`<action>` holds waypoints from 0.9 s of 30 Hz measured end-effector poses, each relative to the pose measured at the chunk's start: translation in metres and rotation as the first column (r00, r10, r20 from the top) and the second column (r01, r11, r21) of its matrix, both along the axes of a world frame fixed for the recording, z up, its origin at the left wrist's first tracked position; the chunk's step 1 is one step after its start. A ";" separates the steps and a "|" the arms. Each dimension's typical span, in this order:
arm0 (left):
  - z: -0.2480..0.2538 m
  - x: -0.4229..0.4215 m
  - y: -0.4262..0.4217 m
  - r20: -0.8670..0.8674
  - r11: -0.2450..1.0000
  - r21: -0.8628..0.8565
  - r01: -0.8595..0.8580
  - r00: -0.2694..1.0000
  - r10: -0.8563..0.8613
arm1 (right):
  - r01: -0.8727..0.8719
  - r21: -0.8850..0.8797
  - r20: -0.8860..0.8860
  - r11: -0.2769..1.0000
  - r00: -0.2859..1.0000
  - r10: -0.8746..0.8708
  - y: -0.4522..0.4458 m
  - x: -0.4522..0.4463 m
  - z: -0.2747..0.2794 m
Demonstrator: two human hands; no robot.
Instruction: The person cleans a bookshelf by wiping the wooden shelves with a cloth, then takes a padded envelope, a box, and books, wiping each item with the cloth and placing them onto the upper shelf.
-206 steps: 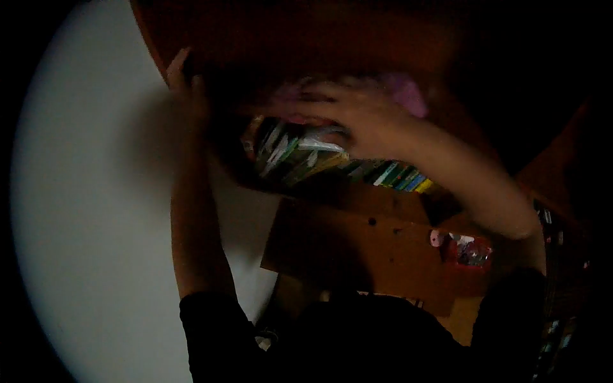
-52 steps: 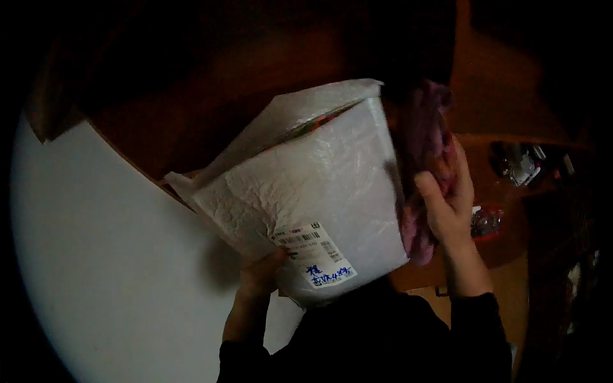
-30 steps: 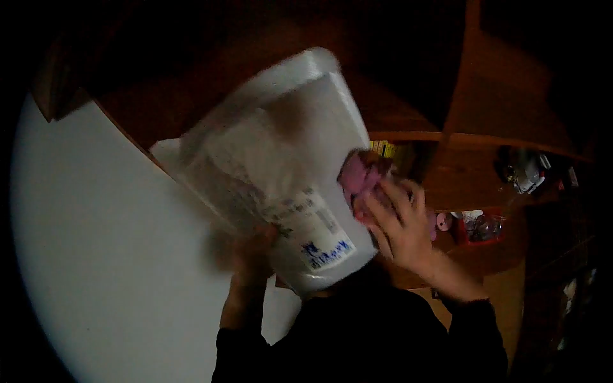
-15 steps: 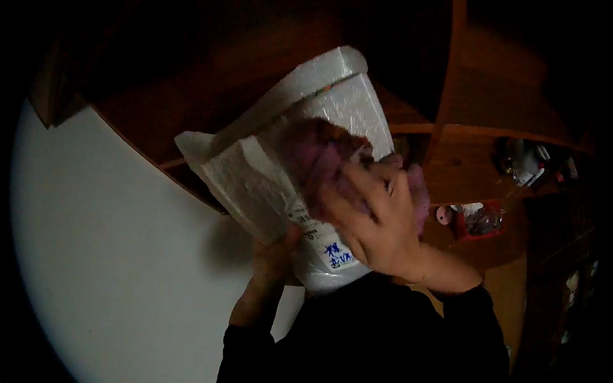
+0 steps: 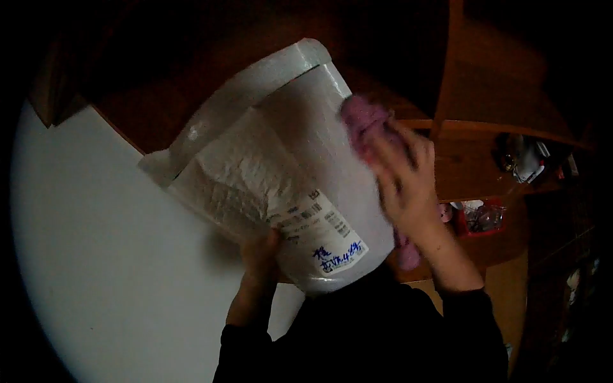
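Observation:
A large white plastic mailing bag (image 5: pixel 332 159), creased and with its top flap folded over, is tilted in front of my body. On its lower part is a white label (image 5: pixel 322 233) with barcodes and blue handwriting. My left hand (image 5: pixel 260 252) grips the bag's lower left edge, thumb on the front. In my right hand (image 5: pixel 408 182) is a bunched purple cloth (image 5: pixel 364 121), held at the bag's right edge; a loose end of it hangs below the hand. The right hand is slightly blurred.
Brown wooden shelves (image 5: pixel 472 153) stand behind and to the right. They hold small packaged items (image 5: pixel 530 163) and a red tray (image 5: pixel 495 220) with clear wrapped things in it. A pale wall (image 5: pixel 115 255) fills the left side.
The white bag came into my left hand after the first frame. Over the last second my right hand moved the cloth onto the bag's front, then back to its right edge.

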State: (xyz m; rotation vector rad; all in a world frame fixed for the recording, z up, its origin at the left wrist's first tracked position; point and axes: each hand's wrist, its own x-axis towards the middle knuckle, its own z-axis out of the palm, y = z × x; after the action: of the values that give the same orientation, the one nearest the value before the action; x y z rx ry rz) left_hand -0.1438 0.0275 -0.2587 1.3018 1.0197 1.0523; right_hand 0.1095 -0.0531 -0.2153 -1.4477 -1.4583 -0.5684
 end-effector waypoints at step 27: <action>0.011 0.012 -0.019 0.279 0.467 0.553 0.690 0.374 -0.884 | -0.559 -0.283 -0.043 0.779 0.819 0.572 -0.045 -0.113 0.018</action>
State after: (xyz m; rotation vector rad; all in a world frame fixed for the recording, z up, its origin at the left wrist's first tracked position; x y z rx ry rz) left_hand -0.1322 0.0082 -0.2477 1.4097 -0.3358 0.7133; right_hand -0.0040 -0.0978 -0.1968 -1.1109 -1.9664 -0.0073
